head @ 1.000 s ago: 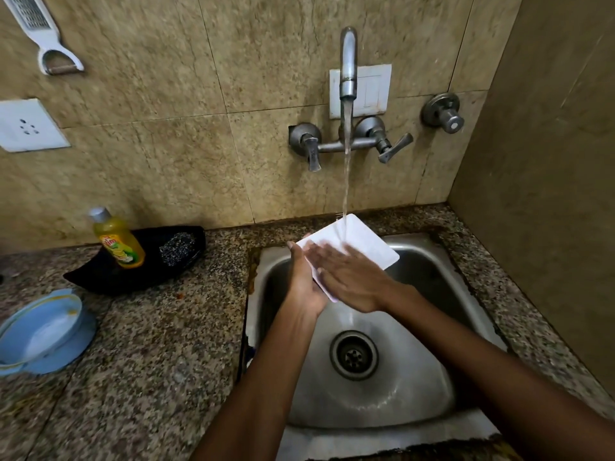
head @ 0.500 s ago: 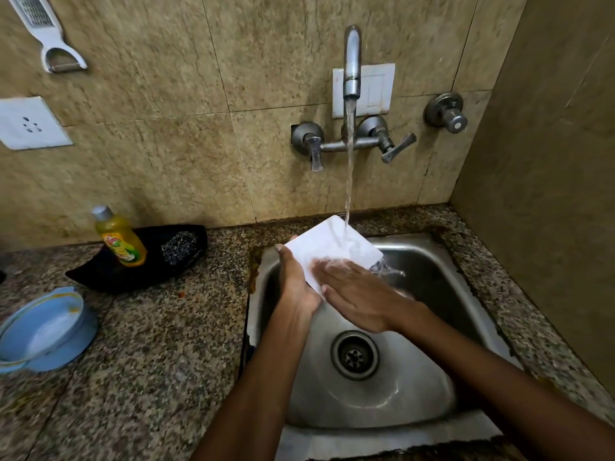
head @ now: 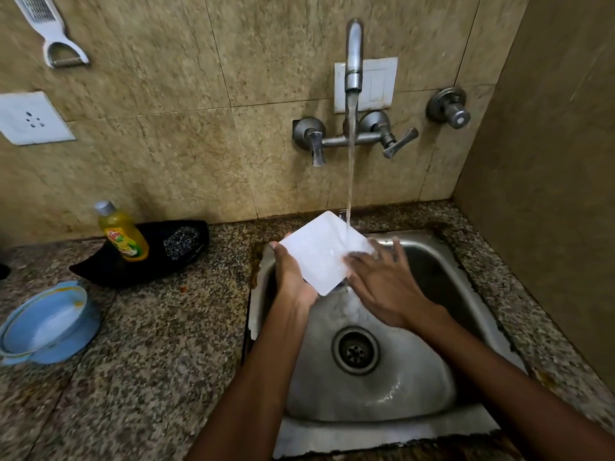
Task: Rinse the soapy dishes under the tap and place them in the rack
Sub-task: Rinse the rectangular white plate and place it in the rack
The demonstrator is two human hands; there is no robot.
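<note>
A white square plate (head: 321, 252) is tilted over the steel sink (head: 466, 314), and the stream from the wall tap (head: 353, 58) lands on its upper right part. My left hand (head: 293, 277) grips the plate's lower left edge from beneath, thumb on the rim. My right hand (head: 382, 281) lies flat with spread fingers on the plate's right side, rubbing the wet face. No rack is in view.
On the granite counter to the left stand a yellow dish-soap bottle (head: 121, 232) and a steel scrubber (head: 181, 242) in a black dish (head: 100, 271), and a blue bowl (head: 46, 322). A side wall closes in on the right. The sink drain (head: 355, 350) is open.
The plate has shifted a little left and turned under the stream. My right hand slid from the plate's middle towards its right edge, while my left hand kept its grip.
</note>
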